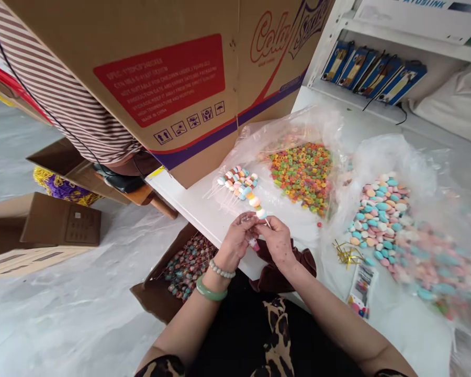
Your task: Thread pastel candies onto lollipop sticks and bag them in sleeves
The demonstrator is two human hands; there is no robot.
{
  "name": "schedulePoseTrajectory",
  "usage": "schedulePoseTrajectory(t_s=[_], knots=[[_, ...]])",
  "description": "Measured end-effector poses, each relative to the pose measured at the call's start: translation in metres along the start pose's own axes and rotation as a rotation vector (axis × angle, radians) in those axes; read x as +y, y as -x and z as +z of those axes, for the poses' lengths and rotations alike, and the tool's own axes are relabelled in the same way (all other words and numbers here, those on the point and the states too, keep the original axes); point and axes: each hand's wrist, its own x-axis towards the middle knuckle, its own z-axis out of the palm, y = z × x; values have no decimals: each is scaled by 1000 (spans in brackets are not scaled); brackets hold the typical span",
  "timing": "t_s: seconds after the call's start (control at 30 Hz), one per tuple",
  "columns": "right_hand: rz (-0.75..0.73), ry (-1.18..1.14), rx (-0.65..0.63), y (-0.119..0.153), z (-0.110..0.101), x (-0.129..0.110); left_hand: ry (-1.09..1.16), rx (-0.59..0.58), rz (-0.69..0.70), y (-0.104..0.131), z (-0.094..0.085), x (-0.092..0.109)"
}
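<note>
Before me, a candy skewer (pixel 255 202) of pastel and orange pieces on a white stick points up and away from my body. My right hand (pixel 279 240) pinches it low on the stick. Fingers bent, my left hand (pixel 238 234) closes close beside the lower end of the skewer, with a small pink-and-white wrapper (pixel 254 244) showing under its fingers. How the wrapper is gripped is partly hidden. Just beyond my hands, several finished-looking candy skewers (pixel 237 182) lie together on the white table (pixel 204 209). A dark brown cloth (pixel 277 275) lies beneath my right wrist.
A plastic bag of colourful ring candies (pixel 304 175) lies behind; bags of pastel candies (pixel 380 209) are at right. Gold twist ties (pixel 347 255) and a printed packet (pixel 361 290) are nearby. A large carton (pixel 180 68) stands at back left; a box of wrapped skewers (pixel 190 264) sits below.
</note>
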Motion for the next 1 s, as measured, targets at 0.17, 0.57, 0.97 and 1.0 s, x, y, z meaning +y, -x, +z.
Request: schedulePoseTrajectory(t_s=[0.17, 0.57, 0.97, 1.0], knots=[[-207, 292, 107, 34, -43, 0, 7, -25, 62, 2, -15, 30], [-275, 412, 2, 55, -55, 19, -295, -36, 125, 12, -10, 26], [-238, 357, -12, 54, -52, 29, -329, 54, 144, 11, -8, 11], [-232, 356, -9, 54, -51, 30, -327, 73, 150, 11, -7, 9]])
